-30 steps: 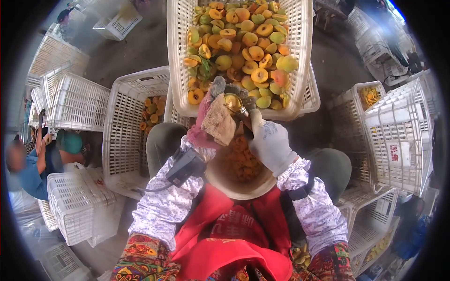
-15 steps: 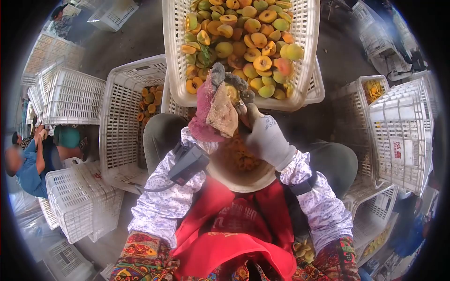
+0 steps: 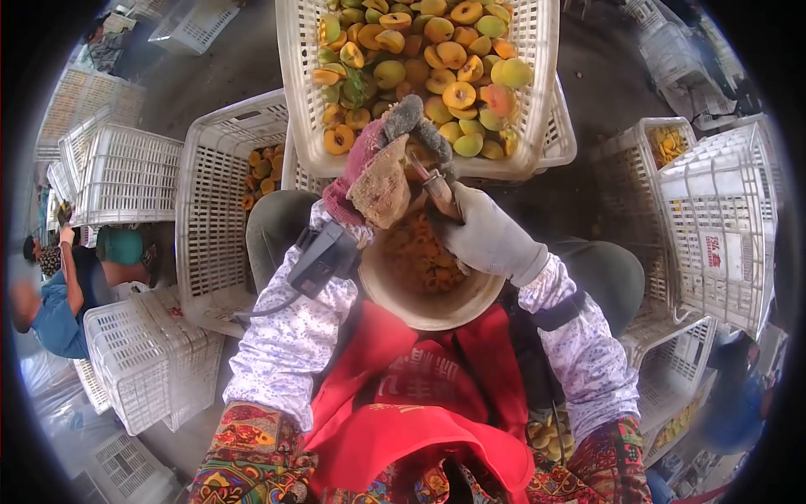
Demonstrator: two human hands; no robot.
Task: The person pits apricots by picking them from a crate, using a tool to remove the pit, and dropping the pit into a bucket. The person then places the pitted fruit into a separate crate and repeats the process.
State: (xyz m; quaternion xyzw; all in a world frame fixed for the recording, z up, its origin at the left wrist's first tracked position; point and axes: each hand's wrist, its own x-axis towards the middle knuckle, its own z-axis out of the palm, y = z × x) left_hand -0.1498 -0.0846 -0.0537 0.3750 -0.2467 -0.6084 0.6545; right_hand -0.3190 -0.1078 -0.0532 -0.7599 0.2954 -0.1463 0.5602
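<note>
My left hand (image 3: 378, 168), in a grey and maroon glove with a tan cloth patch, is closed around a yellow peach piece (image 3: 417, 156), mostly hidden by the fingers. In a white knit glove, my right hand (image 3: 495, 235) grips a short metal tool with a wooden handle (image 3: 438, 193). Its metal end points into the peach; the tip is hidden. Below both hands, between my knees, sits a pale bucket (image 3: 428, 321) holding small orange-brown pieces (image 3: 424, 260). Just beyond the hands stands a white crate (image 3: 547, 92) full of peaches (image 3: 457, 94), many of them halved.
At left, a white crate (image 3: 197, 227) holds some peach halves (image 3: 264, 172). Crates are stacked further left (image 3: 138, 172) and at right (image 3: 709, 227). A person in a blue shirt (image 3: 54, 307) works at far left. A dark box (image 3: 323, 260) is strapped to my left forearm.
Both hands have come slightly down toward me, and the right has shifted a little right. The tool's metal end shows more plainly. More of the bucket is visible; the view has shifted slightly.
</note>
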